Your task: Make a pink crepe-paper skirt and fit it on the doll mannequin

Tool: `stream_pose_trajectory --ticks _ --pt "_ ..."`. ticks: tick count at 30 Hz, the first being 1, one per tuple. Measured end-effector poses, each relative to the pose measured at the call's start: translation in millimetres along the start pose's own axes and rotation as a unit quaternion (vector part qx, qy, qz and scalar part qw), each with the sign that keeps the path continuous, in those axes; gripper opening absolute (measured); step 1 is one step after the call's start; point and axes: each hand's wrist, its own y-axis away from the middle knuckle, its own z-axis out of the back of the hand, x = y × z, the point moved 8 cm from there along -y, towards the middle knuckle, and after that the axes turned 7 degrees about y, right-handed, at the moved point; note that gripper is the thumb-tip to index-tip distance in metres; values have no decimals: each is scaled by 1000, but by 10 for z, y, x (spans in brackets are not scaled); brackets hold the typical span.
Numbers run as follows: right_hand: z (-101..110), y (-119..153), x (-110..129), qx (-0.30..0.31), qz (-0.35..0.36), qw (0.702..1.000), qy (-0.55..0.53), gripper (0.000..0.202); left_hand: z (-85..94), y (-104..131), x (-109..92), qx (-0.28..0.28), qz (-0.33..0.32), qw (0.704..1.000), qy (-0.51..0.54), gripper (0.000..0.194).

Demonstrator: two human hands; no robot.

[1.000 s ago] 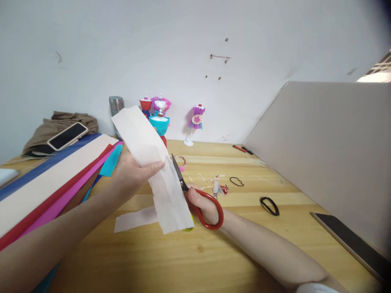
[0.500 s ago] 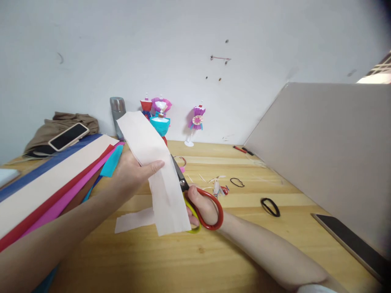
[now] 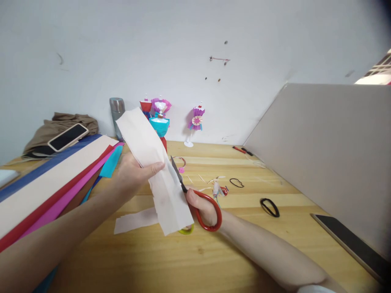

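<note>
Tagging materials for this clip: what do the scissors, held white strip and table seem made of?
Scissors: metal blade, by its dark sheen; smooth glossy handles, probably plastic.
Held strip: likely paper, perhaps crepe; matte, softly creased.
Table: smooth wood or wood-look laminate, showing streaked grain.

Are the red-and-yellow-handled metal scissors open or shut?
Open: the red handle loop and yellow loop are spread apart.

Bare forearms point(image 3: 262, 244), bare fingers point(image 3: 156, 167), whitish sleeve point(image 3: 316, 289) near right elbow point(image 3: 320, 275)
</note>
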Motion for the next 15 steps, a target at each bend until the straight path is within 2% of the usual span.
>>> stream_pose_trajectory --ticks 9,13,15 --pt "-17 -14 69 10 18 1000 1 63 -28 21 -40 -8 -18 997 -76 31" --pt "9 -4 62 0 -1 1000 11 65 -45 35 -24 -14 -22 996 -81 36" --pt "29 0 38 -4 -19 998 56 69 -61 38 -22 -7 -23 996 -81 37"
